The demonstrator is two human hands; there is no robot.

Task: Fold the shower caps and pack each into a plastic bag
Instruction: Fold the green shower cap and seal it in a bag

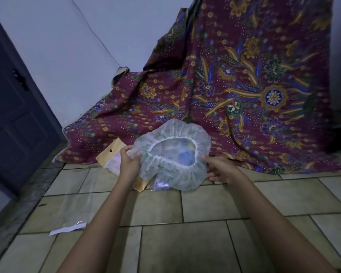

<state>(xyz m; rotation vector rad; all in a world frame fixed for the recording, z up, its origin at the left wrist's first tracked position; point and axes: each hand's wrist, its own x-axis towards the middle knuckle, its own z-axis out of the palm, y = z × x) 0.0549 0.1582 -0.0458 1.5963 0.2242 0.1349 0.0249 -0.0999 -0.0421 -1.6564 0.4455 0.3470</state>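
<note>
Plastic bag [67, 205]: clear, flat on the floor tiles [205, 203], near left, well apart from both hands. Left hand [128, 161]: fingers curled over the left edge of the shower cap [175, 175], which is held above the floor at centre, elastic opening toward the person, long axis running left to right between the hands. Right hand [221, 170]: fingers pinch the right edge, so a fold likely carries one edge across to the other.

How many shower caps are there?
1: the shower cap held between the left hand and right hand. More may hide in the packets beneath it.
</note>
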